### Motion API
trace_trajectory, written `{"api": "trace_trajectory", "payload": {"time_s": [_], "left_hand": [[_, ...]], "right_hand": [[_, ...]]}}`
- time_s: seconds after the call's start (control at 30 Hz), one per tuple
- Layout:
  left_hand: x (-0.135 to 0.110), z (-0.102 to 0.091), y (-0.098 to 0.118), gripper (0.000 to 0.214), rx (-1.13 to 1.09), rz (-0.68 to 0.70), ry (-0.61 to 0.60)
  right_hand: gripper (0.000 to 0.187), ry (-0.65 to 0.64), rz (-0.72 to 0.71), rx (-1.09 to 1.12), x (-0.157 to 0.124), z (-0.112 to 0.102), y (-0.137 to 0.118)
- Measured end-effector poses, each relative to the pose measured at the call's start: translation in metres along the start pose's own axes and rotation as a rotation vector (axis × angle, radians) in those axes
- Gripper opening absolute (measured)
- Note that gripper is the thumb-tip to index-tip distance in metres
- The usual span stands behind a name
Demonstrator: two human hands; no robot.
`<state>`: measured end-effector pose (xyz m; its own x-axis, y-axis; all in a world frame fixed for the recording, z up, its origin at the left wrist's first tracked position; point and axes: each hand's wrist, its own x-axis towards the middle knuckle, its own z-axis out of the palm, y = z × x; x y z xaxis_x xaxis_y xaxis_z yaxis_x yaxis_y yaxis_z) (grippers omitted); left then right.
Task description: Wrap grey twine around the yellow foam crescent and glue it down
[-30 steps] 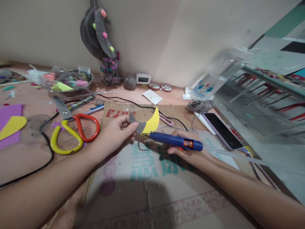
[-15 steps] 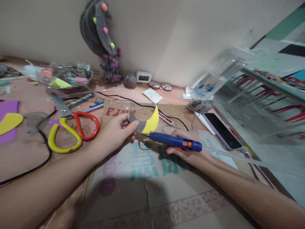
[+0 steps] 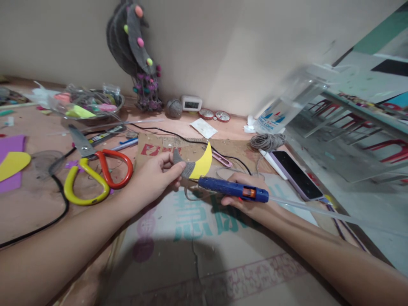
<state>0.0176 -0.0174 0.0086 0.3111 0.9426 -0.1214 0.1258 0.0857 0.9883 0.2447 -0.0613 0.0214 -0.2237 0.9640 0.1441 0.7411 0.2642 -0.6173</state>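
Between thumb and fingers, my left hand (image 3: 164,170) pinches a yellow crescent (image 3: 201,163) by its left part, which is wrapped in grey yarn. The right part of the crescent is bare yellow. My right hand (image 3: 242,191) is closed around a blue glue gun (image 3: 234,188), with a clear glue stick (image 3: 306,206) sticking out of its back end. The gun's metal nozzle points left at the crescent's lower edge, close to where yarn and bare yellow meet; I cannot tell whether it touches. A grey strand hangs below the nozzle. Most right fingers are hidden behind the gun.
Flattened cardboard (image 3: 204,263) lies under my hands. Left are scissors (image 3: 95,170), a box cutter (image 3: 106,135) and a bowl of scraps (image 3: 92,110). Right are a phone (image 3: 298,175), coiled grey yarn (image 3: 268,141) and a water bottle (image 3: 283,106). A black cable (image 3: 165,132) crosses behind the crescent.
Almost nothing differs. The glue gun and my right hand appear shifted very slightly left, along with a small shift of the whole view.
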Motion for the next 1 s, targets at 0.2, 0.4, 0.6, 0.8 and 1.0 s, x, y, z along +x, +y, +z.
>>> {"api": "trace_trajectory", "payload": {"time_s": [0.2, 0.4, 0.6, 0.8, 1.0], "left_hand": [[0.0006, -0.0002, -0.0009, 0.019, -0.019, 0.003, -0.010], [0.0020, 0.0021, 0.0013, 0.019, -0.015, -0.017, 0.008], [0.0025, 0.0019, -0.0004, 0.020, -0.006, -0.007, -0.004], [0.0030, 0.0012, -0.0008, 0.019, -0.012, -0.005, -0.007], [0.0019, 0.0014, 0.0010, 0.021, -0.003, 0.003, -0.013]], "right_hand": [[0.035, -0.023, 0.049, 0.063, -0.0002, -0.0014, -0.0009], [0.033, -0.026, 0.041, 0.055, 0.0005, -0.0030, 0.0025], [0.037, -0.006, 0.061, 0.117, 0.0002, -0.0018, 0.0031], [0.041, 0.009, 0.096, 0.118, 0.0016, -0.0025, -0.0004], [0.040, 0.024, 0.113, 0.137, 0.0025, -0.0039, -0.0055]]}}
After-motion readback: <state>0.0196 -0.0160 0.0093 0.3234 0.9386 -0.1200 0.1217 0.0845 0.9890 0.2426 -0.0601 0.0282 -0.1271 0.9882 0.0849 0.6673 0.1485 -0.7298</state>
